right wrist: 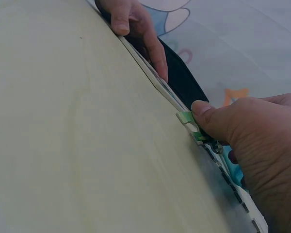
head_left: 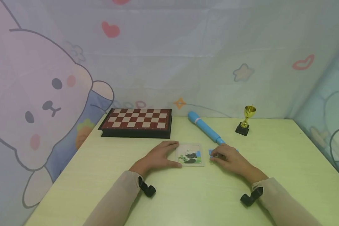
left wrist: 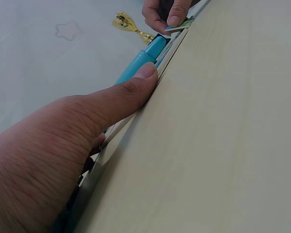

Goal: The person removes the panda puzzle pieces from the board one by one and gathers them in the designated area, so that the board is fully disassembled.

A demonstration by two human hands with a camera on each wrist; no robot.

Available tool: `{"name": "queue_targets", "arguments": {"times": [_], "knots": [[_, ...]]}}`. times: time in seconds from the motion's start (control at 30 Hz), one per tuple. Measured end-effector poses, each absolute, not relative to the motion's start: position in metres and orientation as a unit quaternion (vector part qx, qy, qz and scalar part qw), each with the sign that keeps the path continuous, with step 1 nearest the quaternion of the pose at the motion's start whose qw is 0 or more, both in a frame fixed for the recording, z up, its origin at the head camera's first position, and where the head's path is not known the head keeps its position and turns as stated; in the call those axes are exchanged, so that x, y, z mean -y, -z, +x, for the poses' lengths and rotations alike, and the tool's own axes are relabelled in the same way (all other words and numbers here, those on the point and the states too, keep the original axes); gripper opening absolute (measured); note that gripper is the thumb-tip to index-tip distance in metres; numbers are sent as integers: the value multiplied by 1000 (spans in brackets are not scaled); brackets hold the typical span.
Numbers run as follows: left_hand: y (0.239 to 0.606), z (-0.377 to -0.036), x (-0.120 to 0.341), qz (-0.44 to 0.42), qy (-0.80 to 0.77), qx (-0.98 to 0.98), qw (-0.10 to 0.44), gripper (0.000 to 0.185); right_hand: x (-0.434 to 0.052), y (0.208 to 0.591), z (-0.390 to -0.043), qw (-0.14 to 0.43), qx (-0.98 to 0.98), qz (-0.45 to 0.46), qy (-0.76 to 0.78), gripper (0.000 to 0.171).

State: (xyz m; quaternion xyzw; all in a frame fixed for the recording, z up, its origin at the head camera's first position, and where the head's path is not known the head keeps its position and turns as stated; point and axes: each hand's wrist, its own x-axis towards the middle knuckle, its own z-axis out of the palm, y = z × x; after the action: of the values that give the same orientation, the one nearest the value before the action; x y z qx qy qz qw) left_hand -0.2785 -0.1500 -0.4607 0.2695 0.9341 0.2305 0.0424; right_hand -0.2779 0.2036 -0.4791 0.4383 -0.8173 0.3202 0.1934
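A small square jigsaw puzzle (head_left: 190, 154) with a panda picture lies in a pale frame on the table. My left hand (head_left: 160, 156) rests at its left side, fingers extended to the upper left corner and thumb at the lower left. In the left wrist view the thumb (left wrist: 136, 83) lies along the frame's edge. Just right of the frame, my right hand (head_left: 229, 158) pinches a green and white jigsaw piece (right wrist: 186, 118) between thumb and fingers. A blue piece (head_left: 210, 152) shows beside its fingertips, partly hidden by the hand.
Behind the left hand stands a dark-edged chessboard box (head_left: 138, 121) with red and white squares. A blue tube (head_left: 206, 128) with a pink band slants down toward the right hand. The small gold trophy cup (head_left: 246, 119) stands at the back right, before a printed cloth backdrop (head_left: 164, 56).
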Motion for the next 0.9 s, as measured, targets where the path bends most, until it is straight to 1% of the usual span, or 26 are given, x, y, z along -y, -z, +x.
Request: {"name": "queue_targets", "arguments": {"times": [0.13,0.47,0.9], "knots": [[459,-279,150,271,-232,-933,40,102,-202,479,-279,204,818,444,-305,20],[463,-281,151,272,-231,-933,39,102,-200,479,-279,197,828,437,-289,17],[464,-281,150,273,-230,-933,38,102,-201,480,-281,213,820,450,-282,18]]}}
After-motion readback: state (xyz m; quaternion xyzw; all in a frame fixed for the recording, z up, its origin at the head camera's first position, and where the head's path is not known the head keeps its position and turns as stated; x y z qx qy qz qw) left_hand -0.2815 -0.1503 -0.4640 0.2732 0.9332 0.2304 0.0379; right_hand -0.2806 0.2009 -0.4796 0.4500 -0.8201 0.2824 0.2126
